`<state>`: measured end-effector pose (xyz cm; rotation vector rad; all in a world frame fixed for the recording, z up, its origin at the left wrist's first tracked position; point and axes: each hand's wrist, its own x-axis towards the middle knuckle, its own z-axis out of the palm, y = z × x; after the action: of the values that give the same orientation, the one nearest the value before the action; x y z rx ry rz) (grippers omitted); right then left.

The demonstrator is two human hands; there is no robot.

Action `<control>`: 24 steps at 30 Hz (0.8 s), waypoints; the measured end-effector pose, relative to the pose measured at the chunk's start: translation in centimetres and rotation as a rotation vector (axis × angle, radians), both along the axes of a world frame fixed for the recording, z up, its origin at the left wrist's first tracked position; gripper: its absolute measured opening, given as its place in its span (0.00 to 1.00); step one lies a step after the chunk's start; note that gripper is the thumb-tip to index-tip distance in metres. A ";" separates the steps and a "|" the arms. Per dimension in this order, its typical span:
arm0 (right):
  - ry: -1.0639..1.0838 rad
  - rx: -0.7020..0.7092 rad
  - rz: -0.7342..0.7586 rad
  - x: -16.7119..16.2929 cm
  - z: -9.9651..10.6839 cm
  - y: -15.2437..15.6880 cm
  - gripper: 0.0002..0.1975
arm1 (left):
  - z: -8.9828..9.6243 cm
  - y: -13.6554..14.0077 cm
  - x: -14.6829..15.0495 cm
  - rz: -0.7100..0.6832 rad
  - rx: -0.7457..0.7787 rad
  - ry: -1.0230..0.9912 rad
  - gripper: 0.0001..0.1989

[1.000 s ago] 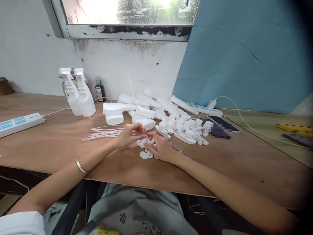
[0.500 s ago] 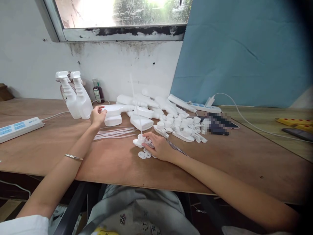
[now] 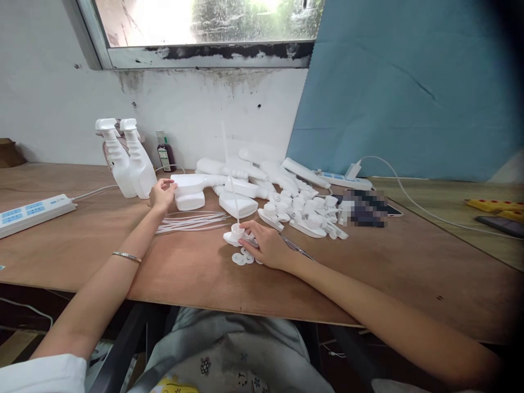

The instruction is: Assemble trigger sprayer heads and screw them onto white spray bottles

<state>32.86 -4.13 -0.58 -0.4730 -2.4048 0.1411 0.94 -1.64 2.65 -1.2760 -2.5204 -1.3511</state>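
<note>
My right hand holds a white trigger spray head against the table, fingers and thumb at its collar. A thin translucent tube stands up out of that collar, tilted slightly left. White ring washers lie just below the hand. At the left, my left hand has bent fingers, thumb and fingertips slightly apart, by the base end of a white spray bottle lying on its side. Whether the fingertips touch it is hard to tell. Several loose tubes lie between my hands.
White bottles and several spray heads are heaped beyond my right hand. Two bottles with heads stand at the left, near a dark small bottle. Power strips and a metal tool lie on the table.
My left hand has drawn back very slightly from the bottle's end. My right hand, the spray head and the upright tube stay in place; the view has shifted a little.
</note>
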 end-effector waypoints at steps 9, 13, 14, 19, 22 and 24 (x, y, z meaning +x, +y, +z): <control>-0.011 0.013 -0.008 -0.1 0.1 -0.1 0.11 | 0.4 -0.3 1.1 0.006 -0.037 0.036 0.16; -0.008 0.021 -0.012 -0.1 0.2 -0.1 0.11 | 0.7 -0.5 1.1 0.036 -0.033 0.024 0.13; -0.009 0.019 -0.012 -0.1 0.1 -0.1 0.11 | 0.8 -0.6 1.1 0.052 -0.026 0.015 0.12; -0.016 0.005 -0.002 0.0 0.1 0.0 0.11 | 1.0 -0.7 0.5 0.128 0.024 -0.066 0.06; -0.021 -0.011 -0.004 0.1 0.0 0.0 0.11 | 0.7 -0.5 -0.3 0.154 0.068 -0.153 0.06; -0.023 -0.012 -0.006 0.1 -0.1 0.0 0.11 | 0.5 -0.3 -0.8 0.166 0.107 -0.236 0.08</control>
<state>32.93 -4.10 -0.64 -0.4893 -2.4261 0.1486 0.16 -1.93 3.15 -0.9145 -2.5878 -1.6577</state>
